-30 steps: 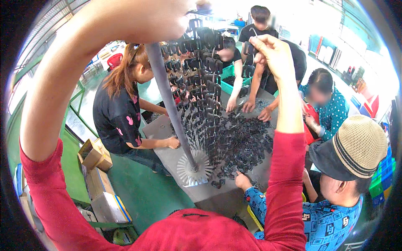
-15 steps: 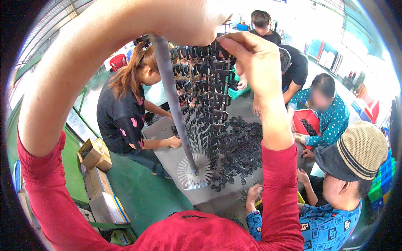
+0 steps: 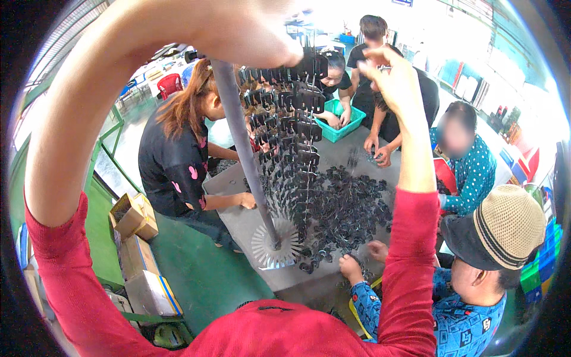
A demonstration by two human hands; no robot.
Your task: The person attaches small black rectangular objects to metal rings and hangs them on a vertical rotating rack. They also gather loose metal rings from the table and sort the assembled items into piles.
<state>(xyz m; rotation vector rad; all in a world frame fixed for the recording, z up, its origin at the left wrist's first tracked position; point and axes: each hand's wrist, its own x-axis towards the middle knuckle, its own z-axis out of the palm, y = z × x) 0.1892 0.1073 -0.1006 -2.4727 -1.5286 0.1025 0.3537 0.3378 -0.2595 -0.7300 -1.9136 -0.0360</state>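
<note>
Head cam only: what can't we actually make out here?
- Left hand: its grip on the grey pole is washed out by glare at the top edge.
- Right hand: pinches something too small to identify.
- Dark parts on the table: too small for their shape.
- Rack's upper end: hidden behind the left hand.

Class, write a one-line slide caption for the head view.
Left hand grips a grey pole hung with dark parts; right hand raised beside them.

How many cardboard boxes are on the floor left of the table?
3: one open box by the green rail, a second just below it, and a third nearest the camera wearer. More may be hidden.
</note>
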